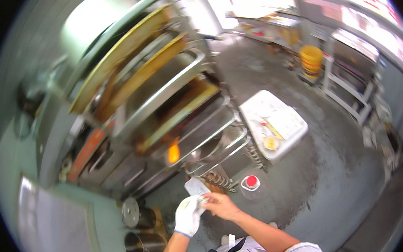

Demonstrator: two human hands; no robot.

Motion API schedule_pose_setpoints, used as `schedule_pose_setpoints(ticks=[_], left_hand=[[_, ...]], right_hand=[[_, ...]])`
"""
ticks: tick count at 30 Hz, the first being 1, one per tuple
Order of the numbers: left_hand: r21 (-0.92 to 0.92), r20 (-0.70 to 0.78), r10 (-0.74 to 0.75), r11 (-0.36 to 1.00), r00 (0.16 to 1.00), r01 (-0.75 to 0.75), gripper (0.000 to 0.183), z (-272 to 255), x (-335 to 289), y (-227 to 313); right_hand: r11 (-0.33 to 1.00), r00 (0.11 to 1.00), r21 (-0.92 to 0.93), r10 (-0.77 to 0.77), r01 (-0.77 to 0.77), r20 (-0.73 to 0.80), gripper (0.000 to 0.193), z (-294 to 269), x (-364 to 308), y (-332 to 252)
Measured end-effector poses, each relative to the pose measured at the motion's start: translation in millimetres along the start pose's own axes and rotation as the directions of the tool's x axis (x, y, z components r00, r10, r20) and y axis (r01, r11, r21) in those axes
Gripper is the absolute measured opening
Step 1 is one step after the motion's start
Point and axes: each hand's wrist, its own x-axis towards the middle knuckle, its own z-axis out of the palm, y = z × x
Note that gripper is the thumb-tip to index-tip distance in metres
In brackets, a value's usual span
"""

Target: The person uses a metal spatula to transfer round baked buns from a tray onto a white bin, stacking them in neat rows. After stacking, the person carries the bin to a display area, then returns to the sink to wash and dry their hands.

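A white knitted glove with a blue cuff edge covers my left hand (pixel 188 217), low in the middle of the view. Just beyond it juts a flat white cloth-like piece (pixel 197 186), perhaps a second glove; blur hides its exact kind. The left fingers seem closed at the near end of this piece. My right hand (pixel 223 206) is bare and meets the left from the right side. Its thumb and fingers are pinched together against the white material, and what exactly lies between them cannot be made out.
Ahead on the left stands a metal rack (pixel 161 93) stacked with trays. A clear jug with a red cap (pixel 252 182) is on the floor, near a white tub (pixel 286 150) holding small items. Metal pots (pixel 144 244) stand lower left; a yellow bucket (pixel 311 61) is far right.
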Motion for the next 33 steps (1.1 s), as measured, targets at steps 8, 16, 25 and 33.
schedule_pose_setpoints(ticks=[8,16,25,33], left_hand=[[0.009,0.120,-0.087,0.996,0.989,0.087,0.023,-21.0,7.2,32.6],[0.054,0.213,0.139,0.987,0.967,-0.153,0.051,-119.4,-9.7,66.2],[-0.424,0.021,0.240,0.882,0.971,-0.209,0.050,-283.2,10.9,142.1],[-0.444,0.067,0.419,0.825,0.906,-0.349,0.050,-339.3,53.4,259.7]], right_hand=[[0.997,0.992,0.029,-0.065,0.069,-0.106,0.020,29.4,18.8,-24.3],[0.992,0.977,-0.120,-0.068,0.044,-0.201,0.007,126.3,91.1,6.6],[0.920,0.968,-0.359,-0.216,0.159,-0.126,0.003,300.5,243.9,61.3],[0.604,0.866,-0.699,-0.497,0.384,0.046,0.013,426.2,336.0,-68.3]])
